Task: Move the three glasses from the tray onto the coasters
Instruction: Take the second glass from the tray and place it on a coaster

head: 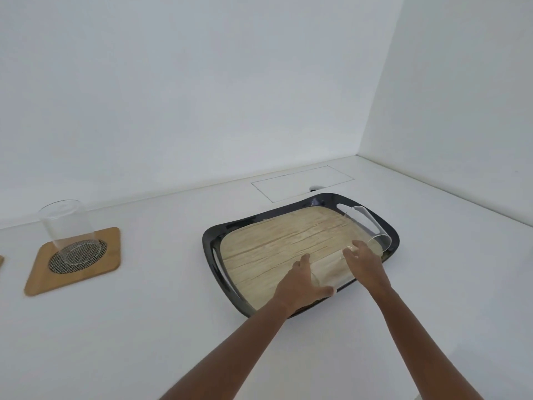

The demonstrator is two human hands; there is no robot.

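Note:
A black-rimmed tray (pixel 213 238) with a wood-pattern floor lies on the white counter, right of centre. Two clear glasses stand on its right half. My left hand (pixel 300 284) wraps the near glass (pixel 331 269) by the tray's front edge, thumb below and fingers on its left side. My right hand (pixel 364 264) reaches past it with fingers spread, its fingertips at the base of the far glass (pixel 370 226) beside the right handle slot. A third clear glass (pixel 67 226) stands on a square wooden coaster (pixel 109 255) with a mesh centre, far left.
The corner of another wooden coaster (pixel 1 261) shows at the left edge of the frame. White walls close the counter at the back and right. A thin rectangular outline (pixel 302 183) is set in the counter behind the tray.

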